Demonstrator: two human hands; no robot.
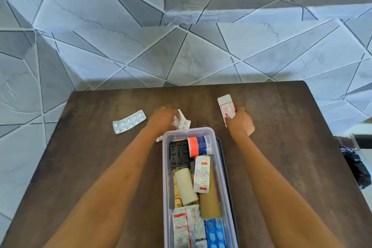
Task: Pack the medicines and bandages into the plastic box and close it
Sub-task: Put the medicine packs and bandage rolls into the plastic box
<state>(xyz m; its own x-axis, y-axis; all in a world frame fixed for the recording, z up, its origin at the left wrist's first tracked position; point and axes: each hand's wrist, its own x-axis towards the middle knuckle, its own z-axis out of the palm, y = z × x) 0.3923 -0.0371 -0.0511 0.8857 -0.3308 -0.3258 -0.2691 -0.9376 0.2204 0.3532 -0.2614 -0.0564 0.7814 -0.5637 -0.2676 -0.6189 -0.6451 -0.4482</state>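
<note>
A clear plastic box (pixel 167 167) stands open on the dark table, filled with bandage rolls, a red-and-blue tape roll (pixel 199 145), a black blister strip, white medicine strips and a blue blister pack. My left hand (pixel 161 120) sits just beyond the box's far edge, fingers closed on small silver blister strips (pixel 182 124). My right hand (pixel 240 122) grips a white medicine strip with red print (pixel 227 106) on the table, right of the box. Another silver blister strip (pixel 128 124) lies loose to the left.
A dark lid (pixel 225 159) lies under or beside the box along its right side. The table (pixel 291 147) ends near the strips at the back. Tiled floor surrounds it; a dark bag (pixel 354 165) sits past the right edge.
</note>
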